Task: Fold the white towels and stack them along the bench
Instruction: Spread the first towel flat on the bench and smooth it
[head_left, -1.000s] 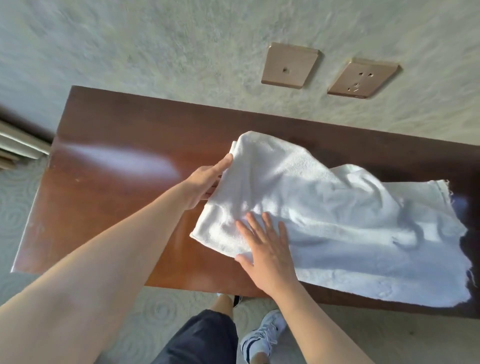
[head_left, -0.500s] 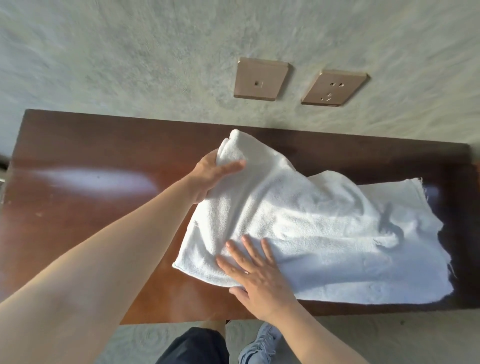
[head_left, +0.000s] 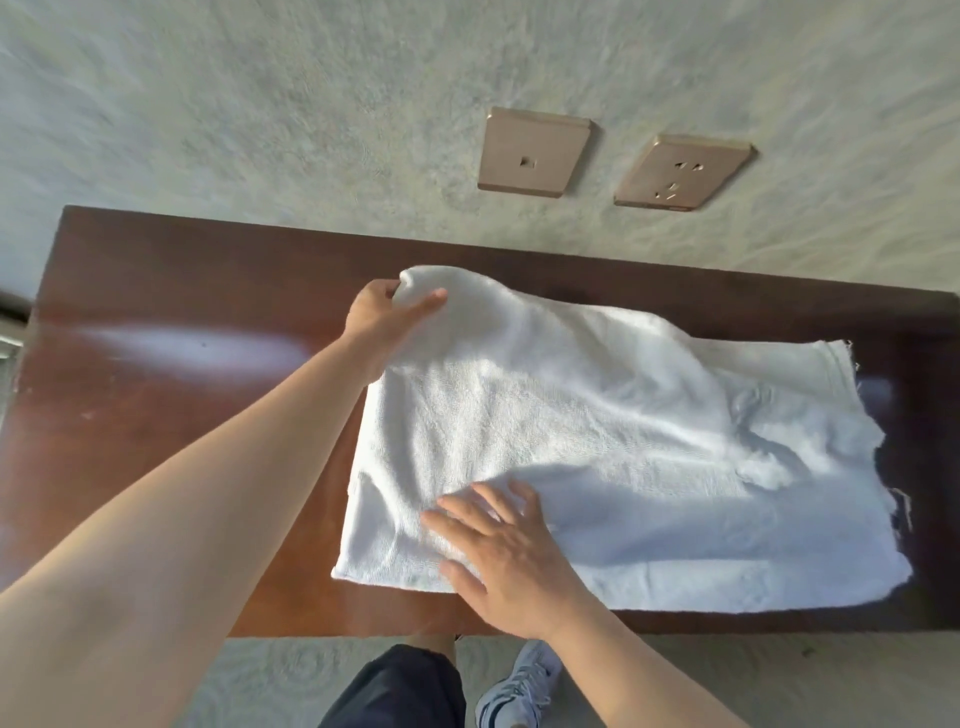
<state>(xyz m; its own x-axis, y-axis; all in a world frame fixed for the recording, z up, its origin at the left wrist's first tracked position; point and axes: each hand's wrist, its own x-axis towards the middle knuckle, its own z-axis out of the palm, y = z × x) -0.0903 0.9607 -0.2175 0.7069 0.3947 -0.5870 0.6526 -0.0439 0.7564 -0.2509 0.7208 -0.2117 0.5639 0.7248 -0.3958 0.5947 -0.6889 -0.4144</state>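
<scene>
Against a grey textured wall, the dark glossy wooden counter (head_left: 171, 457) carries a soft, limp white terry towel (head_left: 623, 457): left hand (head_left: 387, 317) pinches its raised far corner, right hand (head_left: 498, 551) presses flat, fingers spread; best gripped at corners

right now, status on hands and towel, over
Left hand pinches far left corner of towel, lifted. Right hand flat on near left part, pressing it to bench. Towel rumpled, not yet folded flat. Nothing in the way.
</scene>
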